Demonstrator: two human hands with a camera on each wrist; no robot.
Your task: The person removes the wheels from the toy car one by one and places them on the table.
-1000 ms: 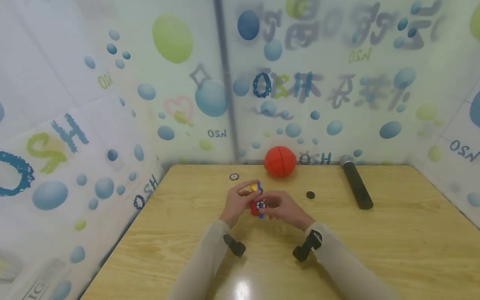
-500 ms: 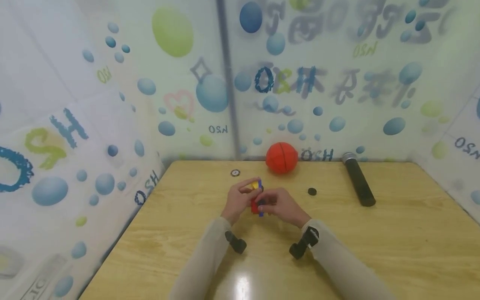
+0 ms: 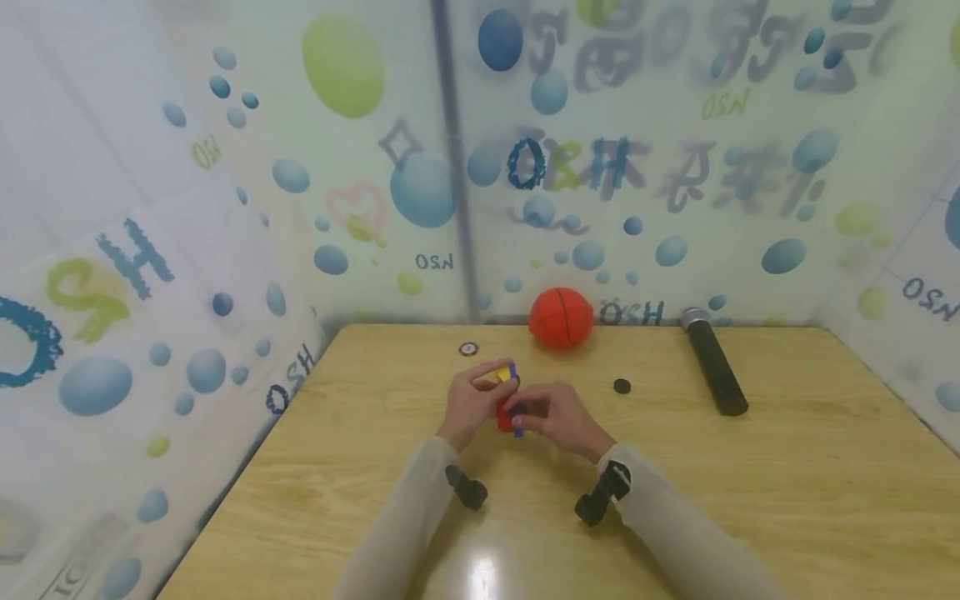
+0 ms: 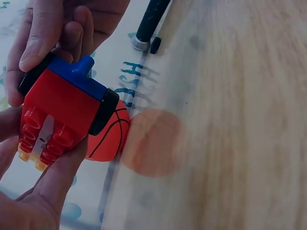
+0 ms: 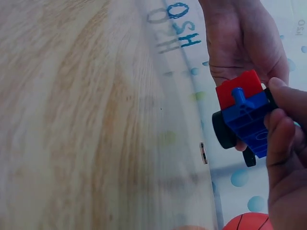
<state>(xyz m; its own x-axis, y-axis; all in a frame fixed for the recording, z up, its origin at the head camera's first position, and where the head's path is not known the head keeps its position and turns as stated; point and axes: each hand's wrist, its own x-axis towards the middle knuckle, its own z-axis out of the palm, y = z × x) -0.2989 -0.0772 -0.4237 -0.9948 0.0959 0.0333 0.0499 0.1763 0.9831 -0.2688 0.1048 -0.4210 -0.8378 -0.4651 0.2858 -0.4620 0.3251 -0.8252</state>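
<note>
Left hand (image 3: 468, 404) and right hand (image 3: 557, 419) both clamp fingers (image 4: 41, 33) on toy block car (image 4: 64, 108) above desk (image 3: 750, 483); orange ball (image 3: 560, 317) behind.

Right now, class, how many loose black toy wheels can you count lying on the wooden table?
2: one black plastic wheel with a pale hub near the back edge, left of the orange ball; one plain black wheel right of the hands. Others may be hidden behind the hands.
</note>
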